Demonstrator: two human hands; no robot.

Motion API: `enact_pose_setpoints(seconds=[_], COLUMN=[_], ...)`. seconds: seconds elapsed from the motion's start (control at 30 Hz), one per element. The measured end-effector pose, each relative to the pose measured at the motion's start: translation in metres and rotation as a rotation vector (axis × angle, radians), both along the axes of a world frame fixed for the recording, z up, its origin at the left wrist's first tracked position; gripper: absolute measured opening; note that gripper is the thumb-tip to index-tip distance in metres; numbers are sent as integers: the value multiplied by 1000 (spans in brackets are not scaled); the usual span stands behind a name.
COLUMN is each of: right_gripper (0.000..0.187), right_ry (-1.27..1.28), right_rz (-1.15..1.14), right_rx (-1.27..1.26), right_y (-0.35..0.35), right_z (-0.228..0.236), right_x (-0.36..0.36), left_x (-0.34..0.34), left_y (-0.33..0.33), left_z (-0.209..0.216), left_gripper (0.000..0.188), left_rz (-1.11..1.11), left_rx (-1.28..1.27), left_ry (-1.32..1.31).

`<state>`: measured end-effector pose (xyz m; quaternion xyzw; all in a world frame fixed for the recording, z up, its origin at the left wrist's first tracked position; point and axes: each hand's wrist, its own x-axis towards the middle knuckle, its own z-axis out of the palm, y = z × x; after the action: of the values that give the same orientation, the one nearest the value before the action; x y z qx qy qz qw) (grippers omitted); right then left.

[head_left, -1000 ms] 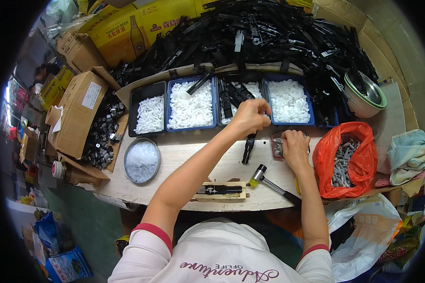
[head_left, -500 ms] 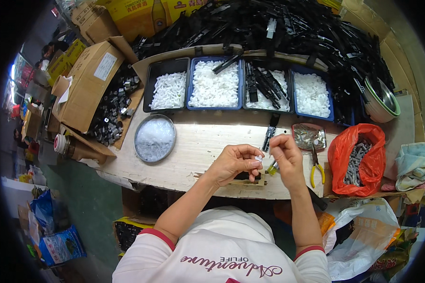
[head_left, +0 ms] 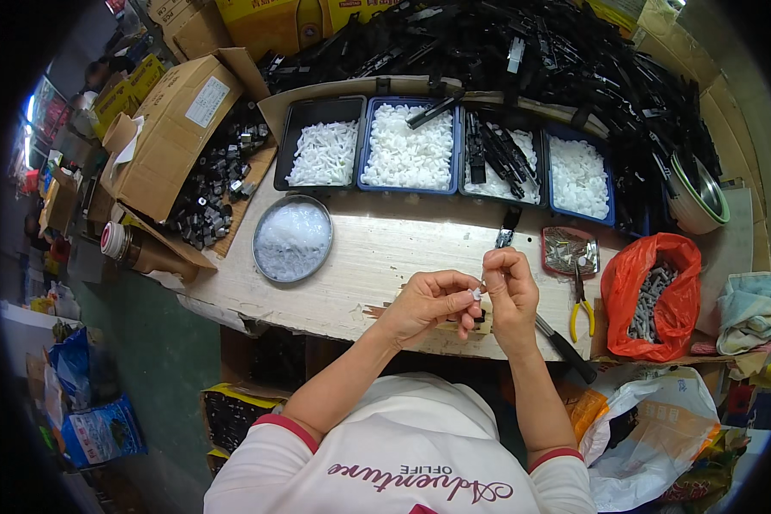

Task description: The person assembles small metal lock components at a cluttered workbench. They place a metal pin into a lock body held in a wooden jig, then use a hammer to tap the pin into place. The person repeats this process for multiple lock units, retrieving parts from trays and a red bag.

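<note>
Counter [head_left: 377, 244] beneath them, the hands meet near its front edge. The left hand [head_left: 431, 310] pinches a small white piece [head_left: 477, 294] between thumb and forefinger. The right hand [head_left: 512, 301] has its thumb and forefinger drawn together just beside that piece, on its right; whether they grip something thin, I cannot tell. The piece is too small and too covered for its long axis to show.

Beyond the right hand, the nearer of the two, a black part [head_left: 507, 228] lies pointing roughly away from the person.

Farther off, four trays stand in a row. From the left, a black tray [head_left: 297, 128] holds white pegs; a blue tray [head_left: 407, 190] holds white pieces, with a dark bar [head_left: 435, 110] across its far right corner; another black one has dark parts [head_left: 499, 158] lying over white ones; a second blue tray [head_left: 581, 219] holds more white.

A round dish [head_left: 289, 279] at left carries translucent bits. At right, a red box [head_left: 546, 250] contains metal bits, and a red bag [head_left: 617, 313] holds grey pieces.
</note>
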<state>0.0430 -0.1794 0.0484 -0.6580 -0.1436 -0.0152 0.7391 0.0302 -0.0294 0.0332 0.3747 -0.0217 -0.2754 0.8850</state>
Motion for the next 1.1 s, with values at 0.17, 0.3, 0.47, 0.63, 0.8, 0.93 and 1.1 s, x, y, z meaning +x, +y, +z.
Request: enact_pose_setpoints(seconds=[0.17,0.3,0.47,0.63,0.8,0.93,1.1], right_gripper=[3,3,9,16,19,18,13], right_ry=[-152,-193,-527,-554,-650,-684,-639], right_rz=[-75,-136,-151,-191,-178,-163,-29], right_rx=[-221,-316,-583,-564,-728,-767,-880], right_y=[-2,0,-5,-11,-11,-8,-13], right_z=[-8,-10,2,3,7,3,-5], right_x=[0,-5,-2,-3,-7,-6,-8], left_x=[-4,-6,-9,-12,-14,-17,-24], left_y=[-2,-3,0,-3,-5,-5,16], left_z=[-4,-8,-17,-16,-20,-16,-13], left_gripper=[18,18,17,19,24,24,16], left_rz=[28,53,60,111,137,183,494], left_rx=[-34,-97,-129,-240,-305,-118,708], left_ry=[-2,-2,37,128,163,150,-413])
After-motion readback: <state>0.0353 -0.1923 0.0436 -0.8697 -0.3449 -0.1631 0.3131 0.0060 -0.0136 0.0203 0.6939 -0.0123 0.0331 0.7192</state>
